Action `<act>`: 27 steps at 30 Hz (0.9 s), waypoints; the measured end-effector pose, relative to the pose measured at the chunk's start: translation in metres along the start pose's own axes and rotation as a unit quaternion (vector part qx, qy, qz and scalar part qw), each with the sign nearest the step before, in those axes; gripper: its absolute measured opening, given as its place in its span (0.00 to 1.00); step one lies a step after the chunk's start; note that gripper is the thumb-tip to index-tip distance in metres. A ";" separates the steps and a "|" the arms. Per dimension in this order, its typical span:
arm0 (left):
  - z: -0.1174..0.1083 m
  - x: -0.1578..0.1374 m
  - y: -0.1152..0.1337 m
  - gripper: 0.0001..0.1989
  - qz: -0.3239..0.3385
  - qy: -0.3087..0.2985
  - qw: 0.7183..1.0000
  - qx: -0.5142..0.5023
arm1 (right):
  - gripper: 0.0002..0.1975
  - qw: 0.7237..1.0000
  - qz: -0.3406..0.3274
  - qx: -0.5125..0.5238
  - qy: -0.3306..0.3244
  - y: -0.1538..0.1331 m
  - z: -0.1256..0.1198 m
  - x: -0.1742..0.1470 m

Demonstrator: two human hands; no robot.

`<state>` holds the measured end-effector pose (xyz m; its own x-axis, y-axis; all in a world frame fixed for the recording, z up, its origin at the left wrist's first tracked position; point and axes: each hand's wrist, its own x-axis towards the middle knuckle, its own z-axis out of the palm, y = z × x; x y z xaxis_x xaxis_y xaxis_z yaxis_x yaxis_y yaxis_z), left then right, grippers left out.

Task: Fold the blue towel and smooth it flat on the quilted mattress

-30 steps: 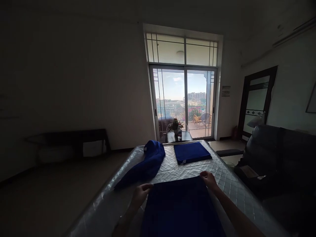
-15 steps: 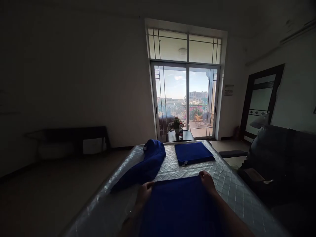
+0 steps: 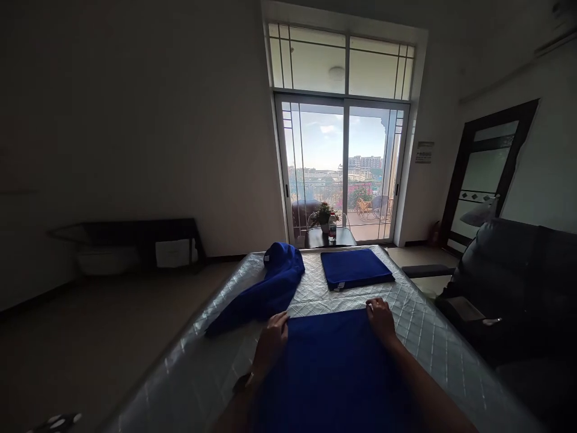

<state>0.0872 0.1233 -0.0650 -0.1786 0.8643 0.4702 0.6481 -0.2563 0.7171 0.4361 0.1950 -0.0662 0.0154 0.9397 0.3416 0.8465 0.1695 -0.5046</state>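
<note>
A dark blue cloth (image 3: 333, 367) is spread in front of me over a shiny, quilted silver surface (image 3: 433, 337), its far edge straight. My left hand (image 3: 271, 338) is closed on the far left corner, with a dark band at the wrist. At the far right corner my right hand (image 3: 381, 320) pinches the edge between thumb and fingers. Beyond the hands lies a flat, folded blue cloth (image 3: 356, 268) with a small white tag. A crumpled blue cloth (image 3: 274, 285) is heaped to the left. The near part of the spread cloth is in deep shadow.
A small dark table (image 3: 322, 239) with a potted plant (image 3: 324, 215) and a bottle (image 3: 332, 227) stands past the far end, before the sliding glass door (image 3: 345, 174). On the right is a dark sofa-like seat (image 3: 505, 270). A black-and-white spotted item (image 3: 61, 421) shows at lower left.
My view has tipped slightly downward. Both hands and the cloth's far edge appear a little higher in view, and that edge looks flatter against the surface. The other two cloths have stayed put.
</note>
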 end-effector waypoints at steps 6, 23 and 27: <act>0.017 -0.010 0.010 0.25 0.094 -0.168 0.942 0.275 | 0.26 0.991 -0.070 -0.017 -0.110 -0.017 -0.009 -0.019; 0.024 -0.010 0.008 0.33 0.004 -0.198 0.904 0.378 | 0.35 0.981 -0.060 -0.070 -0.173 -0.010 -0.001 -0.034; 0.054 -0.012 0.047 0.37 0.057 -0.215 0.905 0.362 | 0.35 0.982 -0.057 -0.065 -0.167 -0.007 0.002 -0.034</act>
<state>0.1593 0.1245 -0.0649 0.1240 0.9787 0.1638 0.9873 -0.1382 0.0786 0.4282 0.1620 -0.0756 -0.2399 0.9656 0.1002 0.8935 0.2600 -0.3661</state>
